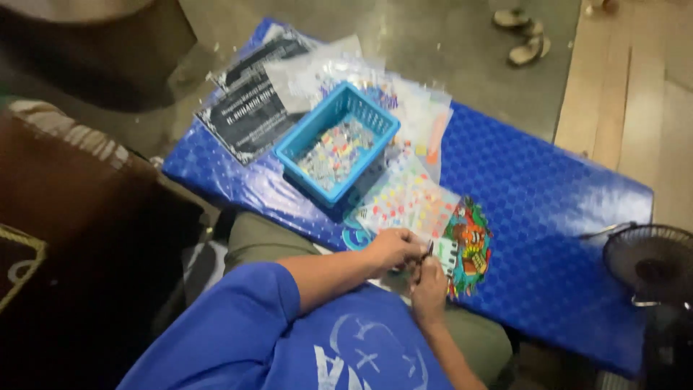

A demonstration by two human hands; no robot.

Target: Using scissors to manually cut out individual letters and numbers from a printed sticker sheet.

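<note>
My left hand (pixel 393 249) and my right hand (pixel 429 289) meet at the near edge of a blue padded mat (pixel 548 195). The right hand's fingers are closed on a thin dark stick-like tool (pixel 427 253) that points up between the two hands. With curled fingers, the left hand pinches the near edge of a colourful picture sheet (pixel 469 245). A sheet of small coloured dots (pixel 408 198) lies just beyond the hands. Further back stands a blue plastic basket (pixel 307 137) holding several small packets of coloured bits.
Clear plastic bags (pixel 426 108) and a black printed sheet (pixel 249 108) lie behind the basket. A small black fan (pixel 653 263) stands at the right. A pair of sandals (pixel 523 36) rests on the concrete floor. A dark brown cushion (pixel 65 188) is on the left.
</note>
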